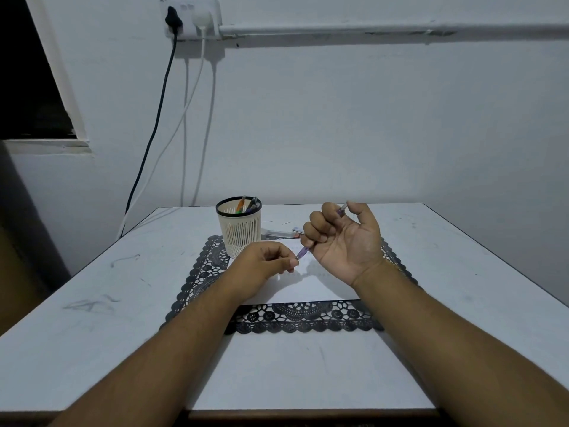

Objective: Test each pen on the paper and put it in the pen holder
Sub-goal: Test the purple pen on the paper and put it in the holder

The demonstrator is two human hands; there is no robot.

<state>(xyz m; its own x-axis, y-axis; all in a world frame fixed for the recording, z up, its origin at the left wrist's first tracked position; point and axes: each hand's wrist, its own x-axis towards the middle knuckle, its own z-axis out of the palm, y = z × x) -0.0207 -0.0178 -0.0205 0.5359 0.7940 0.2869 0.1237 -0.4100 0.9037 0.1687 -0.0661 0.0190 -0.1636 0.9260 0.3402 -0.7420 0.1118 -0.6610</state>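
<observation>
Right hand, palm up, curled round a purple pen held above the paper. Left hand just beside, fingertips pinching that pen's lower tip. Behind the left hand, a cream pen holder with several pens standing in it. Beyond the right hand's fingers, more pens lying flat. Under the paper, a black lace mat on the desk.
</observation>
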